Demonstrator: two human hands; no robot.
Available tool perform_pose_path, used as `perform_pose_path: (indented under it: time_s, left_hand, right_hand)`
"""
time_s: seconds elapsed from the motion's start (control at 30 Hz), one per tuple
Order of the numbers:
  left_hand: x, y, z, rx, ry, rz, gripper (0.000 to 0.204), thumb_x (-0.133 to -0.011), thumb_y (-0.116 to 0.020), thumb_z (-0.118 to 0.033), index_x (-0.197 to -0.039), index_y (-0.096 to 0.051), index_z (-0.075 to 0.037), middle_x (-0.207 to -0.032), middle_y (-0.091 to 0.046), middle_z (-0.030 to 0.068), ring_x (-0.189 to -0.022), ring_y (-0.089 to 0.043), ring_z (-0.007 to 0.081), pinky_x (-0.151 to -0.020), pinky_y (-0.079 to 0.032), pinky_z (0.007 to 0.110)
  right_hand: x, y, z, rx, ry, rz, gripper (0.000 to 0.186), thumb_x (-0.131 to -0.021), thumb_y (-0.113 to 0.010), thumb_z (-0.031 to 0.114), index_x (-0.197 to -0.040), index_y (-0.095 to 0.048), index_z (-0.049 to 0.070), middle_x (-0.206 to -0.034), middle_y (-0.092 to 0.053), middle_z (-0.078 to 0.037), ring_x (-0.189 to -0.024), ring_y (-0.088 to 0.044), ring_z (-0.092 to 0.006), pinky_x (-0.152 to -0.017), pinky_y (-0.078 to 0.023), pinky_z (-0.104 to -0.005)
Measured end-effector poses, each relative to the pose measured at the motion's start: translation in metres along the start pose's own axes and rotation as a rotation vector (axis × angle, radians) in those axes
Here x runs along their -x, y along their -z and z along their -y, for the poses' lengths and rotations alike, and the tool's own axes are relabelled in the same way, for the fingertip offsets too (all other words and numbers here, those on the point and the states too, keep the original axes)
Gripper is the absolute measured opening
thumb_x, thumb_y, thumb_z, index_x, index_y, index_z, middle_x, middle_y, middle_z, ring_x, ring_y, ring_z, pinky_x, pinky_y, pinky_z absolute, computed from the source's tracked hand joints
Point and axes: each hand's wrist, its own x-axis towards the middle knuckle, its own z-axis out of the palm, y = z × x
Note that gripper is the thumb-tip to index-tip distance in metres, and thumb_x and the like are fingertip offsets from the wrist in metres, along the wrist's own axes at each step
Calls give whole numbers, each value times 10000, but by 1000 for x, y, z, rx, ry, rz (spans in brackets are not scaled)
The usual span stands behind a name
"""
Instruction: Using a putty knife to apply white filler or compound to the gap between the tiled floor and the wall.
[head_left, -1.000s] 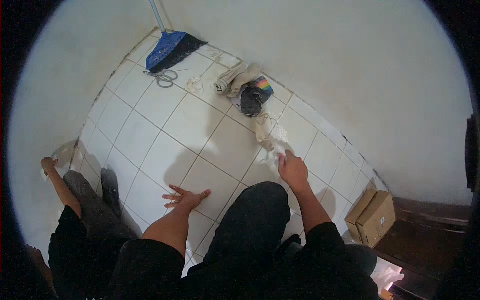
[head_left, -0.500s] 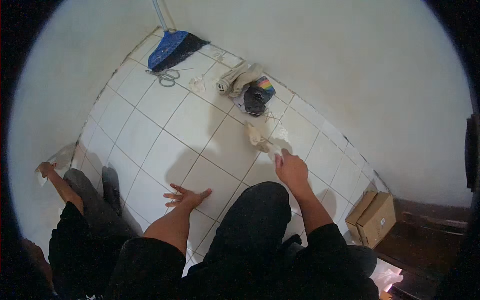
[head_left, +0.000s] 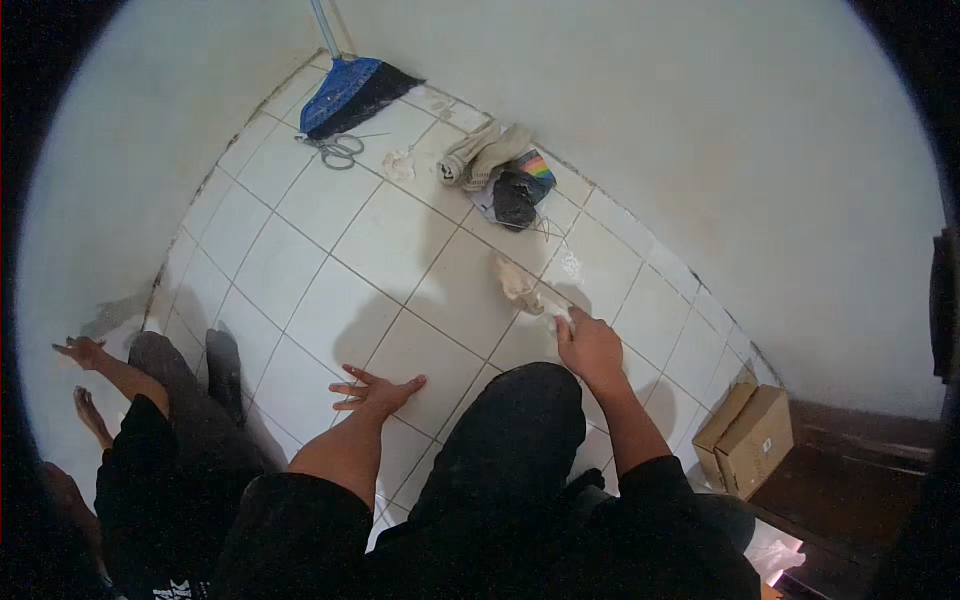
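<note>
My right hand is closed on one end of a crumpled whitish rag. The rag's far end, stained brownish, lies along the white tiles; I cannot make out its exact kind. My left hand rests on the floor with its fingers spread, holding nothing. Beyond the rag lies a heap of beige cloth with a black bundle and a rainbow-striped piece. Grey-handled scissors lie further left, near a small crumpled pale scrap.
A blue broom leans in the far corner where two walls meet. At my left crouches another person, one hand near the wall. To my right are a cardboard box and dark wooden furniture.
My right hand has shifted slightly right and nearer with the rag. The other person's hand held something white before; now its fingers are spread, and their second hand shows.
</note>
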Motion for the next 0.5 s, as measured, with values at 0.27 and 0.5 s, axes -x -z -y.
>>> perform_pose_path:
  time_s: [0.27, 0.5]
  left_hand:
    - [2, -2, 2, 56, -57, -8, 1563, -463, -727, -775, -1334, 367, -77, -1363, 334, 366, -1249, 177, 640, -967, -33, 753]
    - [0, -1, 1, 47, -34, 42, 1553, -499, -736, -745, -1298, 409, -66, -1326, 390, 364, -1201, 298, 626, -913, 51, 776]
  right_hand:
    - [-10, 32, -7, 110, -147, 53, 339, -890, -491, 354, -875, -613, 38, -773, -643, -206, -771, -642, -379, -672, -514, -476]
    - [-10, 46, 16, 163, -89, 175, 354, -898, -480, 359, -929, -638, 44, -830, -656, -190, -812, -648, -355, -738, -512, -459]
